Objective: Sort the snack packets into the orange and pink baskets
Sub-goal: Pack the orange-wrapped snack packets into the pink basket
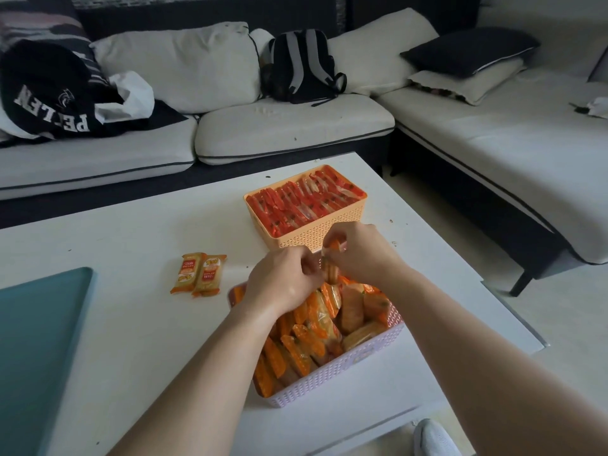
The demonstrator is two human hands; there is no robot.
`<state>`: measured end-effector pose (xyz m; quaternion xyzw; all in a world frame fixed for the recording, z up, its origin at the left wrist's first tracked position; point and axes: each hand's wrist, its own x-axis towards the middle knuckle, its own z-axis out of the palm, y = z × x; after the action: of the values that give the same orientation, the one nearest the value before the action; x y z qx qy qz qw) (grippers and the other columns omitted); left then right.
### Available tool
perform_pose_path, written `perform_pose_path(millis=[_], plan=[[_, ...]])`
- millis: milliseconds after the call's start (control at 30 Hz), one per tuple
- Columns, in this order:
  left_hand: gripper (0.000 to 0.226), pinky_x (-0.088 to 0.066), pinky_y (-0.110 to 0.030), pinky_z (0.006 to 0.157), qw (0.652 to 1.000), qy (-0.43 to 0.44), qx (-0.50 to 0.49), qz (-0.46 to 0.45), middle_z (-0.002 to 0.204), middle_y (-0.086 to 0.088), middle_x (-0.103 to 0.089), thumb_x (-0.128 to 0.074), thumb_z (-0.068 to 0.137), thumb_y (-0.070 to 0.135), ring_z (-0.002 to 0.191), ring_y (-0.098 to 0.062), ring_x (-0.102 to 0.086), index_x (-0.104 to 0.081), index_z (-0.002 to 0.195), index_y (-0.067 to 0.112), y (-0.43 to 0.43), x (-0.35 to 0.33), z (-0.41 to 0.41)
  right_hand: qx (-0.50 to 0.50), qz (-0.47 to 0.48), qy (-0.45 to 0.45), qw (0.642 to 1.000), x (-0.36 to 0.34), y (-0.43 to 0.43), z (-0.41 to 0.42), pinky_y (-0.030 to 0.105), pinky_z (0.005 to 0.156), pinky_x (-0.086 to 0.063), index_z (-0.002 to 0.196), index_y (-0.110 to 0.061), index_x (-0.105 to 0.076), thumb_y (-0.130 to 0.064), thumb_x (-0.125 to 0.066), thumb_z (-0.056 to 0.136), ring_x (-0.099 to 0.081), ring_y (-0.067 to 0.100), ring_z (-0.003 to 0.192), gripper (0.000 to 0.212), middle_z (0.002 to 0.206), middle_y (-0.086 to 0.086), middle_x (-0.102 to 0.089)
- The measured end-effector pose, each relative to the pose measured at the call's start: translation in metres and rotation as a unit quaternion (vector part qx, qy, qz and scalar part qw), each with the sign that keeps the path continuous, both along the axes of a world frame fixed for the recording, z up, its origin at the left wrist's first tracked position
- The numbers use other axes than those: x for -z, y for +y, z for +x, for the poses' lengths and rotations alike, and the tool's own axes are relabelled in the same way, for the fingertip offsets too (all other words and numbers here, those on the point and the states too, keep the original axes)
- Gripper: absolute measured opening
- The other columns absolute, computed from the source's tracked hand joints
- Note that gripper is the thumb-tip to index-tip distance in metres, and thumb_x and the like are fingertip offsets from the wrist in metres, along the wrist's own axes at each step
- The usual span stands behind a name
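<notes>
Both hands work at the far end of the pink woven-pattern plastic basket [329,380]. The left hand [283,278] and right hand [358,251] each curl their fingers on an orange-wrapped snack packet [330,271] held upright over that end; whether 1 or 2 packets are held cannot be told. Judged step: seat the packet on edge, parallel to the packets lying in the pink basket, and press it into a gap before releasing. The orange plastic basket [316,235], packed with red packets [302,199], stands just beyond the pink basket; keep knuckles off its near wall. 2 loose orange packets [199,274] lie left of the pink basket on the white table [131,225], with open surface around them for the next reach.
</notes>
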<state>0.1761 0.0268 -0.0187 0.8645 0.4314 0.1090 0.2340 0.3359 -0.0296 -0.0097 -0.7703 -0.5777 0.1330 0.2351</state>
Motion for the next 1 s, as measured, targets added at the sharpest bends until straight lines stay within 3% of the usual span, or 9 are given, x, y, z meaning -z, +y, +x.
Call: perform_pose_path(millis=[133, 267, 333, 433, 533, 667, 767, 867, 1000], plan=[[0.035, -0.047, -0.026, 0.066, 0.997, 0.072, 0.029, 0.011, 0.101, 0.011, -0.071, -0.073, 0.082, 0.061, 0.084, -0.008, -0.059, -0.075, 0.1, 0.031, -0.011, 0.0, 0.005, 0.015, -0.007, 0.011, 1.0, -0.001, -0.001, 0.0, 0.03, 0.078, -0.059, 0.116, -0.022, -0.065, -0.017, -0.068, 0.092, -0.064, 0.017, 0.099, 0.024, 0.111, -0.004, -0.065], [0.027, -0.053, -0.027, 0.072, 0.997, 0.062, 0.042, 0.027, 0.105, 0.008, -0.074, -0.074, 0.087, 0.053, 0.087, -0.01, -0.061, -0.078, 0.102, 0.031, -0.014, -0.001, 0.007, 0.06, -0.005, 0.046, 0.997, -0.004, 0.0, -0.002, 0.026, 0.059, -0.057, 0.126, -0.022, -0.051, -0.015, -0.076, 0.089, -0.064, 0.017, 0.088, 0.045, 0.105, -0.004, -0.06], [0.017, -0.055, -0.032, 0.079, 0.998, 0.03, 0.048, 0.0, 0.103, 0.009, -0.072, -0.071, 0.091, 0.047, 0.091, -0.013, -0.063, -0.075, 0.097, 0.031, -0.01, -0.01, 0.001, 0.067, 0.007, 0.052, 0.996, -0.005, 0.0, 0.001, 0.021, 0.058, -0.052, 0.121, -0.021, -0.057, -0.017, -0.078, 0.087, -0.064, 0.015, 0.089, 0.04, 0.101, -0.007, -0.06], [0.014, -0.049, -0.026, 0.072, 0.998, -0.022, 0.061, -0.021, 0.106, 0.011, -0.067, -0.058, 0.101, 0.04, 0.102, -0.014, -0.062, -0.065, 0.094, 0.029, 0.003, -0.025, -0.014, 0.052, -0.035, -0.035, 0.997, 0.0, 0.0, 0.001, 0.023, 0.063, -0.055, 0.098, -0.026, -0.071, -0.019, -0.072, 0.09, -0.065, 0.012, 0.085, 0.011, 0.095, -0.01, -0.068], [0.022, -0.043, -0.016, 0.065, 0.997, -0.058, 0.04, -0.035, 0.106, 0.013, -0.065, -0.045, 0.107, 0.037, 0.1, -0.01, -0.062, -0.057, 0.093, 0.026, 0.012, -0.032, -0.028, 0.036, -0.085, -0.101, 0.991, 0.013, 0.001, -0.009, 0.025, 0.06, -0.055, 0.097, -0.033, -0.076, -0.025, -0.067, 0.092, -0.065, 0.009, 0.083, 0.013, 0.093, -0.015, -0.073], [0.027, -0.04, -0.014, 0.06, 0.995, -0.092, 0.014, -0.022, 0.092, 0.015, -0.061, -0.037, 0.109, 0.036, 0.087, -0.007, -0.059, -0.052, 0.09, 0.024, 0.018, -0.032, -0.037, -0.012, -0.077, -0.142, 0.987, 0.012, 0.005, -0.01, 0.035, 0.074, -0.061, 0.109, -0.031, -0.077, -0.024, -0.059, 0.096, -0.06, 0.015, 0.097, 0.023, 0.108, -0.01, -0.064], [0.029, -0.039, -0.009, 0.057, 0.994, -0.104, 0.013, -0.018, 0.09, 0.013, -0.062, -0.036, 0.11, 0.037, 0.084, -0.006, -0.059, -0.054, 0.092, 0.023, 0.018, -0.032, -0.036, 0.011, -0.011, -0.026, 1.0, -0.011, 0.0, -0.005, 0.027, 0.075, -0.057, 0.115, -0.026, -0.074, -0.006, -0.052, 0.091, -0.062, 0.014, 0.101, 0.038, 0.119, -0.008, -0.062], [0.027, -0.041, -0.004, 0.056, 0.99, -0.136, 0.013, -0.038, 0.087, 0.008, -0.064, -0.039, 0.109, 0.035, 0.078, -0.004, -0.06, -0.057, 0.093, 0.022, 0.015, -0.031, -0.028, -0.079, -0.007, 0.178, 0.981, -0.037, -0.013, -0.008, 0.02, 0.083, -0.049, 0.134, -0.028, -0.063, -0.001, -0.053, 0.09, -0.061, 0.006, 0.105, 0.053, 0.121, -0.013, -0.062], [0.022, -0.041, -0.005, 0.057, 0.983, -0.181, -0.007, -0.043, 0.092, 0.01, -0.065, -0.045, 0.108, 0.032, 0.081, -0.001, -0.06, -0.063, 0.101, 0.024, 0.009, -0.033, -0.015, -0.147, -0.021, 0.159, 0.976, -0.038, -0.023, -0.016, 0.009, 0.079, -0.048, 0.143, -0.029, -0.053, -0.021, -0.07, 0.092, -0.059, -0.011, 0.09, 0.054, 0.105, -0.025, -0.058]])
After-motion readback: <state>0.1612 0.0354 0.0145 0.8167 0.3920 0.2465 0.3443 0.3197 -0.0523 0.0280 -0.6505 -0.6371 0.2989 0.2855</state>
